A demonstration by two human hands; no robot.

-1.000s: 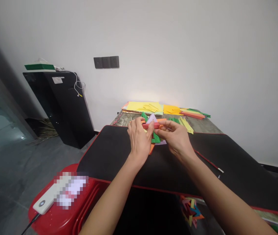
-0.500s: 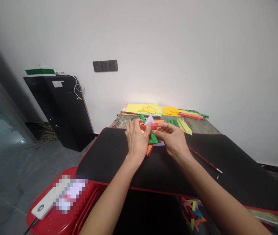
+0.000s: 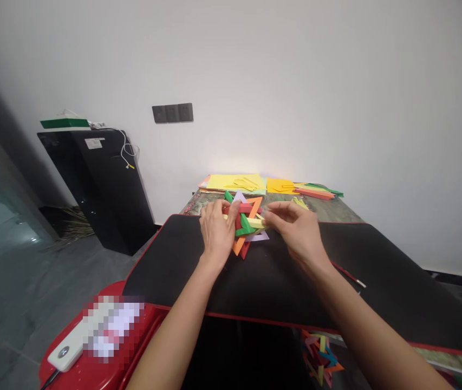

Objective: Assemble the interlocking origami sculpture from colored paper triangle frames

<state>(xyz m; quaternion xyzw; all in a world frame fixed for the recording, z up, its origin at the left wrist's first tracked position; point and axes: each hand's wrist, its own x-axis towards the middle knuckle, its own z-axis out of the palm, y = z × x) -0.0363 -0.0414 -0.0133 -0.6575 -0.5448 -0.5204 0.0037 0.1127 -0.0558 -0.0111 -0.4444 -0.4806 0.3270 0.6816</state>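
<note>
A star-like shape of interlocked folded paper strips [image 3: 248, 225] in red, green, orange, purple and pale yellow stands above the black mat [image 3: 255, 281]. My left hand [image 3: 219, 227] grips its left side, thumb in front near the red strip and fingers curled behind. On the right, my right hand [image 3: 293, 222] pinches the end of a pale yellow strip that sticks out of the shape. Its fingertips partly overlap that end. Part of the shape's left side is hidden by my left hand.
Behind the mat lie yellow sheets [image 3: 236, 182], orange paper [image 3: 280, 186] and folded coloured strips [image 3: 316, 192]. A thin red stick [image 3: 348, 275] rests right of my right forearm. At lower left is a red stool [image 3: 104, 371] with a white power strip [image 3: 68, 346]. Another paper shape [image 3: 322, 355] is below the mat's edge.
My right hand has moved slightly right, off the red strip, and now pinches the pale yellow strip. More of the shape shows between my hands. The view has shifted a little.
</note>
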